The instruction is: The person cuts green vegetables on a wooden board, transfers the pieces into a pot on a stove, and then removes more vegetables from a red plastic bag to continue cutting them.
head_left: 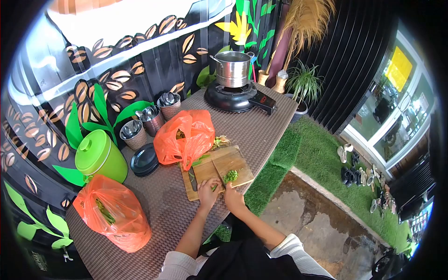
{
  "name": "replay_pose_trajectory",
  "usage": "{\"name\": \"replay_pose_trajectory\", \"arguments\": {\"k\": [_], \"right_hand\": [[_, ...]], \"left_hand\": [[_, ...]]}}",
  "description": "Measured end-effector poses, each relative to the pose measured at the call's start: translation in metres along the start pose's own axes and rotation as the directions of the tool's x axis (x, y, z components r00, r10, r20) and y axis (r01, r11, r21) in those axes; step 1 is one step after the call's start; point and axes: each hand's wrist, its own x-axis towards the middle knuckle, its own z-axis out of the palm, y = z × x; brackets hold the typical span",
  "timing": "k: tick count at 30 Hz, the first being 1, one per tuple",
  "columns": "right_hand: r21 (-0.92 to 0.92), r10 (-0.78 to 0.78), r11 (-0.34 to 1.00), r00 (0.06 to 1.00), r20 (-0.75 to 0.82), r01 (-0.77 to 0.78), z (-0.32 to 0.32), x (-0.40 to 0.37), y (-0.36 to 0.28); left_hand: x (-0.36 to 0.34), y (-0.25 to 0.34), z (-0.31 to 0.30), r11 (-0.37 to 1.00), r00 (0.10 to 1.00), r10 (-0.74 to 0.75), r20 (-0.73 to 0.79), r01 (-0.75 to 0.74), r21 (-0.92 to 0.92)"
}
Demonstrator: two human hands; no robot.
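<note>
One small bunch of greens (230, 176) is pinched on the board (239, 162) by the left hand (207, 190) and right hand (232, 198) — the knife (192, 179) lies untouched, so cutting is judged not yet begun.

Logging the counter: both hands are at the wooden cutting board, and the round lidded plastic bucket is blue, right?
No: the head view shows the round lidded plastic bucket is green. Left hand and right hand are at the wooden cutting board.

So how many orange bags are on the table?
2. The far orange bag rests on the far end of the cutting board. The near orange bag lies just below the green bin.
</note>
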Motion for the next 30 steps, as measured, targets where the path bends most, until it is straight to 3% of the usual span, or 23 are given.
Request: {"name": "replay_pose_trajectory", "arguments": {"k": [7, 10, 12, 22, 24, 30], "right_hand": [[0.013, -0.154, 0.988, 0.988, -0.015, 0.154, 0.000, 0.028, 0.015], [-0.003, -0.140, 0.990, 0.990, 0.016, 0.140, -0.004, 0.015, 0.012], [0.030, -0.035, 0.999, 0.999, -0.016, 0.035, 0.002, 0.002, 0.003], [0.072, -0.104, 0.992, 0.994, 0.043, 0.101, -0.008, 0.014, 0.006], [0.023, -0.042, 0.999, 0.999, -0.027, 0.042, 0.005, 0.002, 0.005], [0.030, -0.021, 0.999, 0.999, 0.028, 0.020, 0.005, 0.020, 0.001]], "left_hand": [[0.000, -0.003, 0.002, 0.999, 1.000, -0.007, 0.005, 0.007, -0.038], [0.000, -0.002, 0.001, 0.997, 1.000, 0.016, -0.015, -0.017, -0.076], [-0.001, -0.001, 0.000, 1.000, 1.000, -0.008, 0.001, 0.008, -0.027], [-0.001, -0.002, -0.001, 0.999, 1.000, 0.021, -0.001, -0.021, -0.030], [-0.002, 0.000, -0.001, 1.000, 1.000, 0.013, -0.013, -0.013, -0.015], [-0.003, -0.001, -0.002, 1.000, 1.000, 0.022, 0.000, -0.022, 0.005]]}}
